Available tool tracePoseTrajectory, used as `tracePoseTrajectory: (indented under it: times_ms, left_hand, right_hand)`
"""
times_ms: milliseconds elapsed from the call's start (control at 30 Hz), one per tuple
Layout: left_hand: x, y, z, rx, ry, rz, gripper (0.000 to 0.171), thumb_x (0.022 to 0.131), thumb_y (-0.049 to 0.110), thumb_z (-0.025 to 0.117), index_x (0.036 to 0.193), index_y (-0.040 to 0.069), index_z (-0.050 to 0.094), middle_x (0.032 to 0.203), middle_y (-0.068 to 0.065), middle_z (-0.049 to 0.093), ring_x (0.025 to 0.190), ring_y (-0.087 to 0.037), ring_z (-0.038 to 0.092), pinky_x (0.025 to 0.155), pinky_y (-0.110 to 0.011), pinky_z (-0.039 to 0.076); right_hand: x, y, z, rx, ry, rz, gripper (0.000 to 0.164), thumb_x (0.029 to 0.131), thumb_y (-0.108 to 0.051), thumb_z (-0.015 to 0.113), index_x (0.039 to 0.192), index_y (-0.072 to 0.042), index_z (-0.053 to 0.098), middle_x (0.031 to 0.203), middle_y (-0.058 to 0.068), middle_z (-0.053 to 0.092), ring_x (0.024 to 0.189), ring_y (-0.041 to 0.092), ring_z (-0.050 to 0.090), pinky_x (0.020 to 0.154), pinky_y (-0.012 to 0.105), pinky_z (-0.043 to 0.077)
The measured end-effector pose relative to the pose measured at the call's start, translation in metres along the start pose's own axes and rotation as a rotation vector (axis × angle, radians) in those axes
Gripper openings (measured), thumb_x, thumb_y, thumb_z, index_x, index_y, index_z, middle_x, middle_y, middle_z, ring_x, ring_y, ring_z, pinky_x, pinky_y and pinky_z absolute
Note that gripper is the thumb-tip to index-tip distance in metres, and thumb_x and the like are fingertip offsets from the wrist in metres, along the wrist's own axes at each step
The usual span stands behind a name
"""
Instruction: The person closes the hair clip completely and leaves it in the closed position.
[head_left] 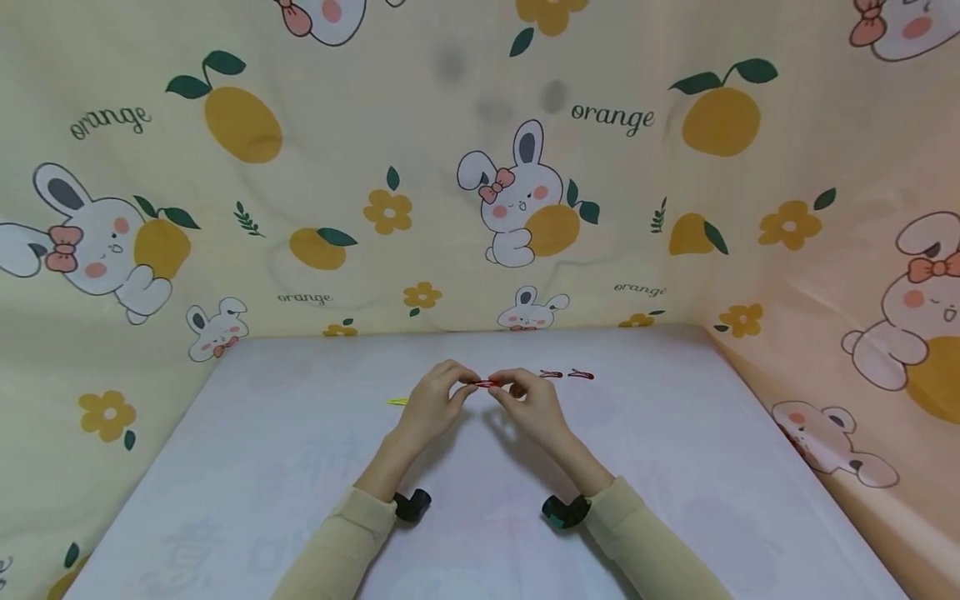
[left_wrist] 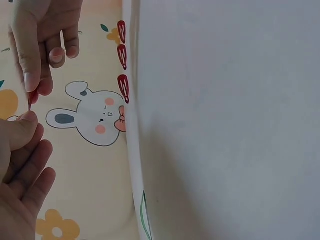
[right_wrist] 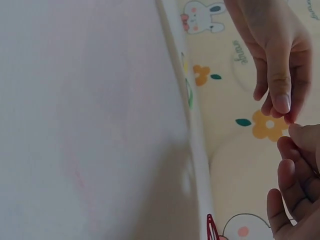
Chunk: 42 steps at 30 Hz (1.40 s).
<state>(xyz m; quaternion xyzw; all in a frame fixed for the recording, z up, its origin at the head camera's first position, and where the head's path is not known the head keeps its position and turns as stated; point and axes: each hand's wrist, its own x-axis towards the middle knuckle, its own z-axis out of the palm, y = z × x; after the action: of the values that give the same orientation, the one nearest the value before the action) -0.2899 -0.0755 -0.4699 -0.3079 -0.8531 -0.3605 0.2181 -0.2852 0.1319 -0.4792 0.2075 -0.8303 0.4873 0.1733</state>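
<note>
Between my hands, a small red hair clip [head_left: 486, 383] is raised, its two ends pinched between thumb and fingertips. My left hand [head_left: 429, 407] holds the left end and my right hand [head_left: 534, 408] the right end. The left wrist view shows the held clip edge-on as a thin sliver, mostly covered by fingertips. Right of the hands, two more red hair clips [head_left: 551, 374] [head_left: 581, 374] lie in a row; the left wrist view has a third red clip [left_wrist: 123, 89] in that row. Beside my left hand lies a yellow hair clip [head_left: 397, 402], partly hidden.
A white-covered table [head_left: 300, 492] lies under the hands. Green-outlined clip shapes [left_wrist: 145, 215] show near its far edge in the wrist views. Behind and at the sides hangs a cream cloth [head_left: 420, 133] printed with rabbits and oranges.
</note>
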Motion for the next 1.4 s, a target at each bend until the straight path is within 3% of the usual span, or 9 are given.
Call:
tracePoseTrajectory:
  times_ms: [267, 533, 933, 1167, 1400]
  left_hand:
    - [0.005, -0.008, 0.000, 0.074, -0.103, -0.074, 0.011, 0.095, 0.009, 0.076, 0.106, 0.010, 0.076, 0.103, -0.002, 0.071, 0.101, -0.022, 0.067, 0.086, -0.040, 0.057]
    - [0.019, -0.022, -0.004, 0.159, -0.217, -0.088, 0.009, 0.095, 0.010, 0.076, 0.104, 0.009, 0.075, 0.104, -0.004, 0.072, 0.099, -0.023, 0.069, 0.086, -0.040, 0.057]
    - [0.030, -0.038, -0.009, 0.182, -0.367, -0.162, 0.006, 0.094, 0.011, 0.078, 0.100, 0.013, 0.077, 0.100, -0.002, 0.070, 0.095, -0.020, 0.069, 0.086, -0.040, 0.056]
    - [0.030, -0.046, -0.009, 0.212, -0.447, -0.164, 0.008, 0.093, 0.008, 0.076, 0.099, 0.013, 0.076, 0.098, 0.000, 0.070, 0.095, -0.020, 0.068, 0.086, -0.040, 0.056]
    - [0.027, -0.049, -0.007, 0.268, -0.504, -0.140, 0.007, 0.093, 0.008, 0.075, 0.098, 0.012, 0.076, 0.097, 0.000, 0.068, 0.092, -0.019, 0.067, 0.083, -0.039, 0.056]
  right_hand:
    - [0.006, 0.007, 0.002, -0.051, -0.058, -0.001, 0.014, 0.093, -0.012, 0.079, 0.106, -0.007, 0.078, 0.097, 0.004, 0.077, 0.073, 0.012, 0.061, 0.067, 0.026, 0.050]
    - [0.022, 0.013, 0.007, -0.140, -0.164, 0.015, 0.013, 0.094, -0.013, 0.078, 0.106, -0.008, 0.078, 0.094, 0.003, 0.077, 0.067, 0.010, 0.057, 0.060, 0.024, 0.045]
    - [0.041, 0.022, 0.015, -0.179, -0.310, 0.101, 0.011, 0.094, -0.013, 0.078, 0.105, -0.011, 0.078, 0.101, 0.001, 0.075, 0.075, 0.011, 0.058, 0.069, 0.027, 0.048]
    - [0.045, 0.028, 0.023, -0.216, -0.378, 0.131, 0.012, 0.093, -0.013, 0.078, 0.105, -0.013, 0.079, 0.103, 0.001, 0.072, 0.077, 0.010, 0.059, 0.070, 0.028, 0.049]
    - [0.044, 0.029, 0.030, -0.280, -0.428, 0.084, 0.007, 0.093, -0.014, 0.077, 0.100, -0.014, 0.078, 0.094, -0.003, 0.069, 0.077, 0.010, 0.059, 0.070, 0.029, 0.050]
